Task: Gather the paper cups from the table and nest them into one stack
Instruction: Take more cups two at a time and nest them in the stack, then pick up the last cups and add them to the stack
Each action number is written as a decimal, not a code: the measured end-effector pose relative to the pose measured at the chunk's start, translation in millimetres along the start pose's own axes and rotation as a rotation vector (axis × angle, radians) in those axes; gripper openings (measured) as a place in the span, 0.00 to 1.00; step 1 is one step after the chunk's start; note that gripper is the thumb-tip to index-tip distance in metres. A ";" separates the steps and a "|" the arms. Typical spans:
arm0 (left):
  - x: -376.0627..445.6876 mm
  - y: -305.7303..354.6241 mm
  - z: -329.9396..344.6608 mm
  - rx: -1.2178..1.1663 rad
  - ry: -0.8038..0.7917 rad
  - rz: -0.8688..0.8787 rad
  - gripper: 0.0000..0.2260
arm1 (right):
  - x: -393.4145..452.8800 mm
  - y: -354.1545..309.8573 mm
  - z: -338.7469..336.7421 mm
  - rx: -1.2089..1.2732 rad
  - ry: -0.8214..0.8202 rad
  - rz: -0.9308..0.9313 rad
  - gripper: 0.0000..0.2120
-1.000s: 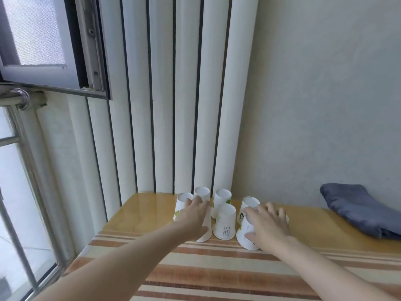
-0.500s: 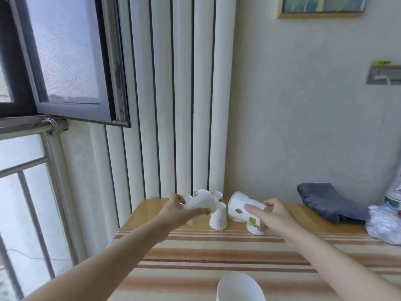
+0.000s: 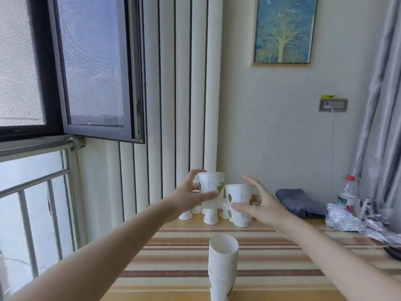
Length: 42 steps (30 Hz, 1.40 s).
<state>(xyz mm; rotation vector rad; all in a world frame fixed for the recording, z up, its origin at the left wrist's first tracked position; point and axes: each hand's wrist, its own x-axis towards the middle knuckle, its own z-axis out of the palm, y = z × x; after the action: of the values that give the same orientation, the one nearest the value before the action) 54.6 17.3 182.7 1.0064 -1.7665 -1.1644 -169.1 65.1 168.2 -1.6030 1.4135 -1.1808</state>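
My left hand [image 3: 191, 197] grips a white paper cup with green leaves [image 3: 210, 187], upright and lifted above the table. My right hand [image 3: 263, 206] holds a second such cup [image 3: 239, 203] upright, slightly lower and just to the right of the first. Behind and below them several cups [image 3: 210, 216] stand upside down at the table's far edge. A tall stack of nested cups [image 3: 222, 266] stands upright near the front of the striped table [image 3: 173, 253].
A folded dark grey cloth [image 3: 298, 200] lies at the back right. Crumpled foil [image 3: 355, 222], a plastic bottle [image 3: 348, 195] and a dark object [image 3: 393, 253] crowd the right side. An open window sash [image 3: 95, 68] and railing [image 3: 34, 181] are at the left.
Both hands lifted their cups off the table and turned them upright. The view tilted up and back, bringing the nested stack into view.
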 end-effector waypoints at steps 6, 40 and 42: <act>-15.3 -20.1 31.9 -0.010 -0.002 -0.028 0.40 | -26.1 17.4 -15.8 -0.047 0.183 0.042 0.41; 47.1 -119.7 -39.0 -0.137 0.364 -0.253 0.26 | 38.8 78.3 8.0 0.044 0.120 0.048 0.29; 73.4 -137.2 -40.3 -0.031 0.414 -0.288 0.30 | 74.9 100.1 0.0 -0.082 0.214 0.105 0.28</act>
<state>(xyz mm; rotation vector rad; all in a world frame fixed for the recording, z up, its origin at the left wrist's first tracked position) 89.3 -99.1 77.4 1.4034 -1.3036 -1.0549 -205.3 -25.8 90.4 -1.4704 1.6805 -1.2771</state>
